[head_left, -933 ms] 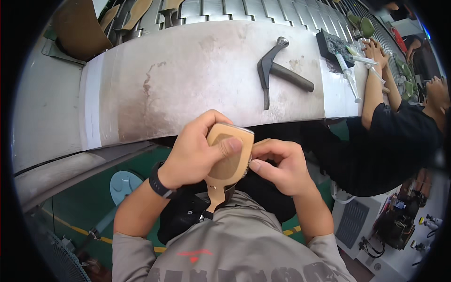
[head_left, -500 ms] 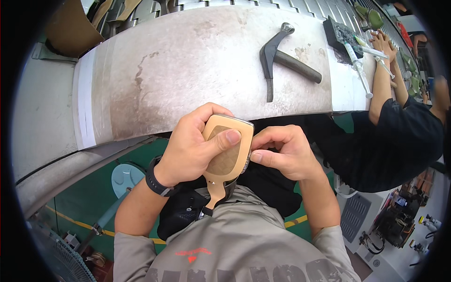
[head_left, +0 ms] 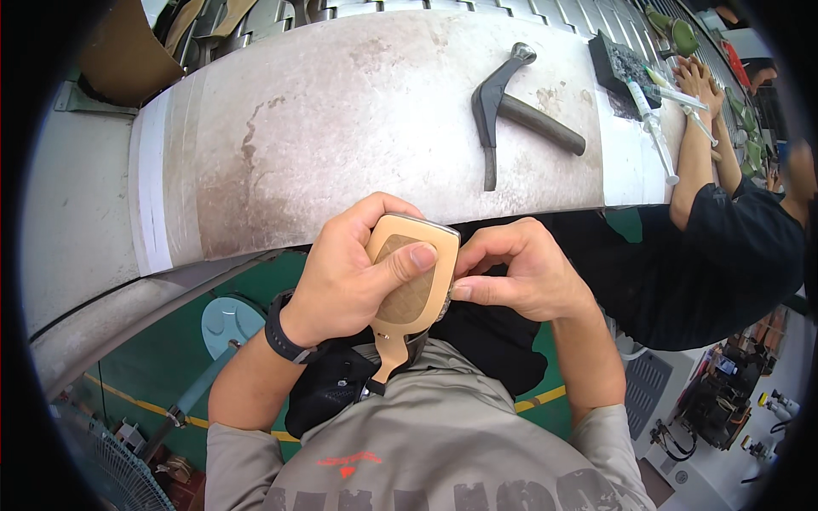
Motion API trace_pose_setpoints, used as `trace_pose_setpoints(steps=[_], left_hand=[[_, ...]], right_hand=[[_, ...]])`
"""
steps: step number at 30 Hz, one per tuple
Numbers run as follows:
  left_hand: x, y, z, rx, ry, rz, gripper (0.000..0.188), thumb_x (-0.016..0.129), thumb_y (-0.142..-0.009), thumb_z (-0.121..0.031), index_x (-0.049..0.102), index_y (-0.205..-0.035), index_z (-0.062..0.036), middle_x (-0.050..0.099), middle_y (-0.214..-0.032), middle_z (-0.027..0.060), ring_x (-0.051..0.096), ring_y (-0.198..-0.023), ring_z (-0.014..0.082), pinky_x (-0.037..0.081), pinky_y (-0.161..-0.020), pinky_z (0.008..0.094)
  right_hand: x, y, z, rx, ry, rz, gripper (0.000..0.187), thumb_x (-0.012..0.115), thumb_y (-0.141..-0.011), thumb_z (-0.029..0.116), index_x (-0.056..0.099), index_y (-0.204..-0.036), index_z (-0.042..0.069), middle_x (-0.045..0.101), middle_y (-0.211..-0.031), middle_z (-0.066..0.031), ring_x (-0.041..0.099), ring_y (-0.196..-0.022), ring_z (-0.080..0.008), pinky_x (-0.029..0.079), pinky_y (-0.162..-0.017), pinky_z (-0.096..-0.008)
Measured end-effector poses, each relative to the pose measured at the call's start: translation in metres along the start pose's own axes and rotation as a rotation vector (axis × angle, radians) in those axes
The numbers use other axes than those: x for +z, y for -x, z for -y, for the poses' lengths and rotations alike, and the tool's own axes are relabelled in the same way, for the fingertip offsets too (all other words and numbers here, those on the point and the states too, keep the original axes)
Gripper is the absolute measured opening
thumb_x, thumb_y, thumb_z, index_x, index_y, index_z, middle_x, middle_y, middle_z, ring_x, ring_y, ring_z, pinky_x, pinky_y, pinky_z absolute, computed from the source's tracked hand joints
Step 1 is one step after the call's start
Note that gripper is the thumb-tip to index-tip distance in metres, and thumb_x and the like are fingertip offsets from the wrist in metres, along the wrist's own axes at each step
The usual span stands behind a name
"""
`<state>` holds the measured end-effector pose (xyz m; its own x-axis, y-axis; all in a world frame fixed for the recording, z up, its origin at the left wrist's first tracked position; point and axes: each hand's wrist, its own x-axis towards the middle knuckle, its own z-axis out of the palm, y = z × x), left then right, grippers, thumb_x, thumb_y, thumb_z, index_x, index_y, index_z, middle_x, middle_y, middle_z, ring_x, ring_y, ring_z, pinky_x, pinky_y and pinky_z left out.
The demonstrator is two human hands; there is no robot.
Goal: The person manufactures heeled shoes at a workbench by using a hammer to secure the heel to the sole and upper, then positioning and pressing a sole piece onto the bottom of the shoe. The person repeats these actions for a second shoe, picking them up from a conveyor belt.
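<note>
My left hand [head_left: 349, 272] is wrapped round a shoe [head_left: 443, 255], thumb pressed on its upturned sole. The beige sole has a square toe, a brown textured patch [head_left: 405, 294] and a narrow shank towards my body. A dark, glittery trim [head_left: 444, 308] shows along the shoe's right side. At that side my right hand [head_left: 520, 268] is closed, thumb and forefinger against the edge; the exact spot between its fingertips is hidden. The shoe is just in front of the bench's near edge, above my lap.
A hammer [head_left: 538, 121] lies on the stained bench top [head_left: 341, 111]. To its right are a dark block [head_left: 615, 72] and several syringes [head_left: 653, 132]. A co-worker's hands [head_left: 694, 81] rest beside them. Metal conveyor slats run behind; a blue stool [head_left: 226, 319] stands below left.
The shoe and both hands stay nearly in place. My right hand shifts very slightly along the shoe's edge. The view has tilted a little.
</note>
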<state>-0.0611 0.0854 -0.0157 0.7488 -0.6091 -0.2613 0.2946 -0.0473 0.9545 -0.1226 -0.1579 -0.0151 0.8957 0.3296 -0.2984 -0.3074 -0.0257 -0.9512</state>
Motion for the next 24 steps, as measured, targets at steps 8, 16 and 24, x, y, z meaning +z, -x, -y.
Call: trace_pose_setpoints(steps=[8,16,24], left_hand=[[0.001,0.0,-0.001,-0.01,0.024,0.0,0.04,0.08,-0.099,-0.032,0.062,-0.118,-0.0011,0.072,-0.1,0.0047,0.066,-0.092,0.0079,0.055,-0.079,0.0267],[-0.001,0.0,0.0,0.005,-0.053,-0.015,0.038,0.078,-0.1,-0.031,0.062,-0.117,-0.0006,0.072,-0.1,0.006,0.066,-0.092,0.0089,0.055,-0.079,0.0279],[0.0,0.001,0.002,0.018,-0.05,-0.023,0.038,0.077,-0.101,-0.031,0.062,-0.118,-0.0005,0.072,-0.102,0.0067,0.067,-0.093,0.0101,0.055,-0.082,0.0289]], right_hand=[[-0.004,-0.005,0.007,-0.03,0.159,0.036,0.02,0.088,-0.086,0.013,0.078,-0.096,-0.002,0.078,-0.084,-0.0077,0.073,-0.079,-0.012,0.061,-0.075,-0.0288],[0.006,-0.008,0.007,0.102,-0.007,0.018,0.02,0.085,-0.086,0.011,0.07,-0.089,-0.004,0.073,-0.08,-0.0062,0.07,-0.076,-0.0105,0.061,-0.074,-0.0281],[0.013,0.003,-0.004,0.061,-0.089,-0.058,0.019,0.084,-0.087,0.01,0.07,-0.094,-0.002,0.074,-0.089,-0.0048,0.07,-0.083,-0.0101,0.059,-0.079,-0.0279]])
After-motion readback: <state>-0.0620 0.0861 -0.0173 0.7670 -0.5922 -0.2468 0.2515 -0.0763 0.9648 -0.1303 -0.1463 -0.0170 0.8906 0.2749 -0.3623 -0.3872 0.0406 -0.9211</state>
